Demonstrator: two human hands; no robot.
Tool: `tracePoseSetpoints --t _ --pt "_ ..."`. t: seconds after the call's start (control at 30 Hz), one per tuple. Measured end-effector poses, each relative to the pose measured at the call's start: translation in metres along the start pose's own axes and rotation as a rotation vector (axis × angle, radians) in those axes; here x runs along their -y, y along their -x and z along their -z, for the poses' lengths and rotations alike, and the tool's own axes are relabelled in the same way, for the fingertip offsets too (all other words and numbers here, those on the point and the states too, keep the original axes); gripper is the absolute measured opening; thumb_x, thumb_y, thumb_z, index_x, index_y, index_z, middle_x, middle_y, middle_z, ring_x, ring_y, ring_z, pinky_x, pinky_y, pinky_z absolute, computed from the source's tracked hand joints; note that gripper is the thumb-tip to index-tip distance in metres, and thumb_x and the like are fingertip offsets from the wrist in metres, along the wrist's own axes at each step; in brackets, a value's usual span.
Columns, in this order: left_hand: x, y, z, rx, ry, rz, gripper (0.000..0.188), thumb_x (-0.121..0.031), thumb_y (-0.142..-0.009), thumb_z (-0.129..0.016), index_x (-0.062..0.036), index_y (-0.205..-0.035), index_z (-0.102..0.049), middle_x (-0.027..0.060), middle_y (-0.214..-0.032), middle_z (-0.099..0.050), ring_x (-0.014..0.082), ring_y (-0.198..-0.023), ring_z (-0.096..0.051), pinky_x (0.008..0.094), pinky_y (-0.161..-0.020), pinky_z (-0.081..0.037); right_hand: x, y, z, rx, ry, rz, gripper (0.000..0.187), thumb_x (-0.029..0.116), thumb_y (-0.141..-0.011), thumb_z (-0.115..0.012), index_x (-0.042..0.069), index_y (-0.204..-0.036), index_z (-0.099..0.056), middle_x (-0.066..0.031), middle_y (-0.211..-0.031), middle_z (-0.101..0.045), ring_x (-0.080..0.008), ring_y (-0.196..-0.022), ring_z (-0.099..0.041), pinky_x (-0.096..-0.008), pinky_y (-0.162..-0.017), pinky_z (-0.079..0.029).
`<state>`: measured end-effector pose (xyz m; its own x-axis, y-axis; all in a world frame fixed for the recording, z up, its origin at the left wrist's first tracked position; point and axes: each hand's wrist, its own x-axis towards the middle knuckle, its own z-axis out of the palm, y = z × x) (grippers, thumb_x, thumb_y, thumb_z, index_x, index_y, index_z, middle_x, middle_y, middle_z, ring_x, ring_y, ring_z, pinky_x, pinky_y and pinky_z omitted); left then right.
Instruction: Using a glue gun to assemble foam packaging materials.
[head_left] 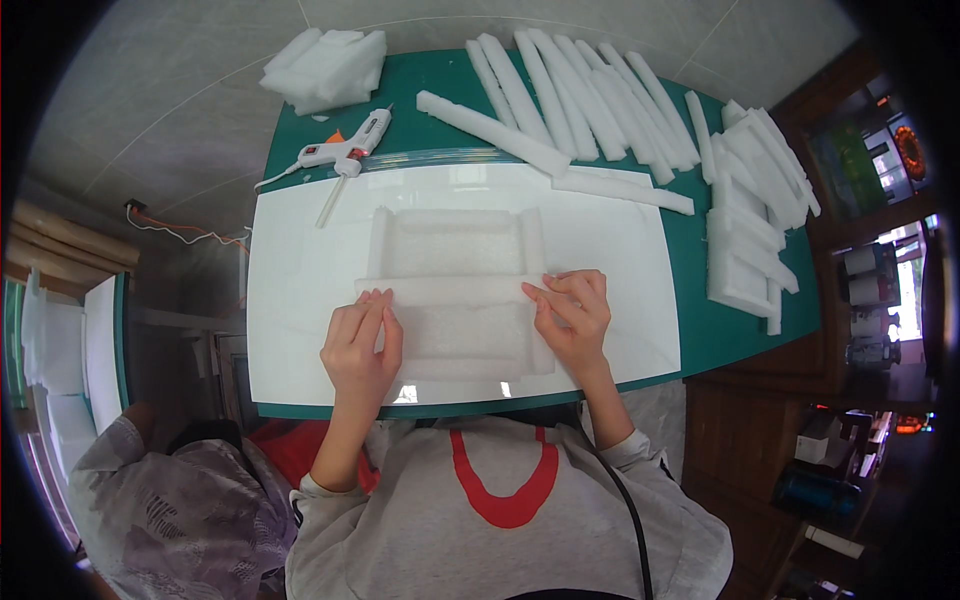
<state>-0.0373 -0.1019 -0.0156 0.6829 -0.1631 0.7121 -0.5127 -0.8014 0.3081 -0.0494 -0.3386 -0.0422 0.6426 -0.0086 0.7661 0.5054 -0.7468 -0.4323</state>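
A white foam tray with raised edges (pixel 533 240) lies in front of me on a white sheet. Across its middle runs a white foam strip (pixel 450 291), reaching from one side edge to the other. The fingers of my left hand (pixel 362 340) are closed on the strip's left end. At its right end, my right hand (pixel 574 318) pinches the strip between thumb and fingers. The fingertips partly hide both ends. I cannot tell whether the strip is stuck to the tray.
A white glue gun (pixel 350 147) with a cord lies at the back left, beside clear glue sticks (pixel 430 160). Loose foam strips (pixel 575 95) spread along the back. Foam pieces are stacked at the far left (pixel 328 70) and right (pixel 745 245). Someone in patterned clothing (pixel 180 510) is at my left.
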Motion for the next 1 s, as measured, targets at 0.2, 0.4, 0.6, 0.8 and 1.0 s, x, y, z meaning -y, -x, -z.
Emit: tracePoseSetpoints --t 0.2,0.4,0.6,0.8,1.0 --pt "0.0003 0.0026 -0.001 -0.003 0.006 0.006 0.017 0.003 -0.07 -0.06 -0.0016 -0.085 -0.066 0.0064 -0.077 -0.062 0.0214 -0.073 -0.061 0.028 -0.063 -0.051 -0.0003 0.003 -0.001 -0.002 -0.007 -0.005 0.028 0.0 -0.057 -0.063 0.011 -0.081 -0.071 -0.0004 -0.074 -0.055 -0.0186 -0.074 -0.05 -0.0283 -0.066 -0.039" --pt "-0.0026 0.0025 0.0011 0.009 0.026 0.023 0.017 0.004 -0.072 -0.058 -0.0002 -0.086 -0.065 0.0083 -0.077 -0.062 0.0224 -0.074 -0.061 0.029 -0.067 -0.051 -0.0003 0.0032 0.0002 -0.004 -0.008 -0.002 0.029 0.0 -0.056 -0.063 0.011 -0.082 -0.071 -0.0001 -0.073 -0.054 -0.0185 -0.074 -0.05 -0.0281 -0.066 -0.039" --pt "-0.0024 0.0019 0.0008 0.019 0.035 0.041 0.018 0.005 -0.073 -0.057 0.0008 -0.088 -0.065 0.0099 -0.077 -0.062 0.0234 -0.075 -0.061 0.0301 -0.069 -0.051 -0.0013 0.0027 -0.0003 0.0 -0.003 -0.007 0.028 0.0 -0.056 -0.063 0.011 -0.081 -0.071 0.0 -0.074 -0.054 -0.0183 -0.074 -0.05 -0.0282 -0.065 -0.039" --pt "-0.0019 0.0027 0.0001 0.019 0.031 0.039 0.018 0.005 -0.072 -0.057 0.0008 -0.088 -0.065 0.0097 -0.077 -0.062 0.0231 -0.075 -0.061 0.0303 -0.069 -0.051 -0.0005 0.002 0.0002 -0.003 -0.004 -0.005 0.027 0.001 -0.057 -0.063 0.011 -0.081 -0.071 -0.0001 -0.075 -0.054 -0.0184 -0.074 -0.05 -0.0283 -0.066 -0.039" --pt "0.0007 0.003 -0.0006 0.003 0.001 0.0 0.019 0.004 -0.069 -0.06 -0.0018 -0.087 -0.065 0.0068 -0.078 -0.062 0.0218 -0.074 -0.061 0.0282 -0.064 -0.051 -0.0014 0.0035 -0.001 -0.013 -0.01 -0.01 0.026 0.001 -0.057 -0.063 0.011 -0.08 -0.071 -0.0001 -0.075 -0.055 -0.0185 -0.074 -0.05 -0.0282 -0.066 -0.038"
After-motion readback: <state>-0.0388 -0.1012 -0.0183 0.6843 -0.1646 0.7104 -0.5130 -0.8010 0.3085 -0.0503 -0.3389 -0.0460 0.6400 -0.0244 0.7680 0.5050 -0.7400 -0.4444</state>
